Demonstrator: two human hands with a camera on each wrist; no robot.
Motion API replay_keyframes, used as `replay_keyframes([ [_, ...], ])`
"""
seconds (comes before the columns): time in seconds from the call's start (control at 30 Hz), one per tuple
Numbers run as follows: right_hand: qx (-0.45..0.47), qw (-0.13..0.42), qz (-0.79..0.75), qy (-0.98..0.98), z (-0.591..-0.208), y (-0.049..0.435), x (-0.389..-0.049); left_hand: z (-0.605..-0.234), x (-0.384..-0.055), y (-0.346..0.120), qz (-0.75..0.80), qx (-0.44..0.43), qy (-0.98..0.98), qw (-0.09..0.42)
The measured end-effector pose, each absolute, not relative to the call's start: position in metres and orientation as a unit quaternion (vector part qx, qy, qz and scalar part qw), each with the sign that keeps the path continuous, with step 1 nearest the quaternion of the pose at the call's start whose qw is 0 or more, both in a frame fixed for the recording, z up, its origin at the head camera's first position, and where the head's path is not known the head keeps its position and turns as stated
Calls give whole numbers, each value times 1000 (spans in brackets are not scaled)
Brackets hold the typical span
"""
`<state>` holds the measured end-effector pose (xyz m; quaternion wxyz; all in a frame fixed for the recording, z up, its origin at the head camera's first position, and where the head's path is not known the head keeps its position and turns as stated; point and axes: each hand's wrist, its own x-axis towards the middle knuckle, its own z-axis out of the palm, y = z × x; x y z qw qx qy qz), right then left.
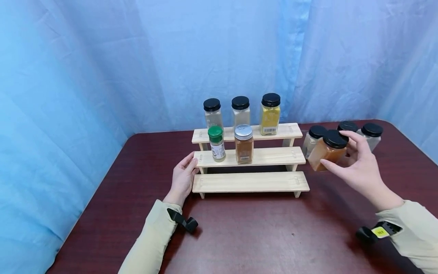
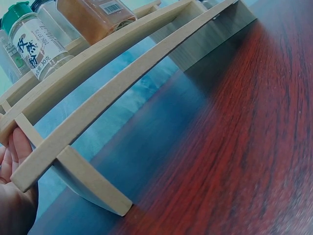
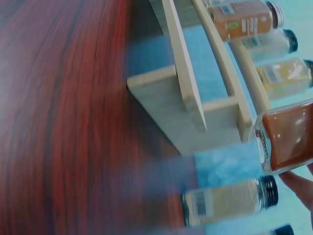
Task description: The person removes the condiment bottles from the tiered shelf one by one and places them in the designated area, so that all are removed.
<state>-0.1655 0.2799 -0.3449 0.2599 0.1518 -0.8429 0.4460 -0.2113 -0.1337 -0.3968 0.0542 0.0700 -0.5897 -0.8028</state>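
My right hand (image 1: pixel 364 173) holds a square glass spice jar (image 1: pixel 326 156) with a black lid and orange-brown powder, tilted, thumb low on its side and fingers up by the lid. In the right wrist view this jar (image 3: pixel 291 137) is off the table beside the rack's end. My left hand (image 1: pixel 183 177) grips the left end of the middle shelf of a three-step wooden rack (image 1: pixel 273 156); its fingers (image 2: pixel 20 144) show at the shelf end. On that shelf stand a green-capped bottle (image 1: pixel 217 146) and a silver-lidded jar (image 1: pixel 244 146) of brown powder.
The top step bears two pale jars (image 1: pixel 213 116) (image 1: pixel 241 114) and a yellow-powder jar (image 1: pixel 270 116), all black-lidded. Right of the rack stand three more black-lidded jars (image 1: pixel 310 142), partly behind my right hand. The dark red table (image 1: pixel 246 232) ends at a blue curtain (image 1: pixel 219 49).
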Motion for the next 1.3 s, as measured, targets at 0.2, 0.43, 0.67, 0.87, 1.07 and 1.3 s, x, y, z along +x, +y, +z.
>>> replay_keyframes([
  [0.2, 117, 263, 427, -857, -350, 304, -160, -398, -212, -132, -803, 64, -590, 52],
  [0.43, 77, 275, 366, -886, -397, 364, -184, -398, -211, -133, -804, 65, -589, 56],
  [0.67, 46, 272, 329, -903, -427, 410, -196, -400, -211, -133, -802, 77, -589, 56],
  [0.87, 17, 258, 308, -916, -412, 406, -181, -398, -212, -132, -799, 71, -594, 57],
  [1.07, -8, 235, 302, -924, -400, 403, -175, -397, -212, -133, -802, 68, -590, 59],
  [1.3, -16, 223, 296, -929, -416, 427, -189, -398, -212, -134, -802, 71, -590, 58],
])
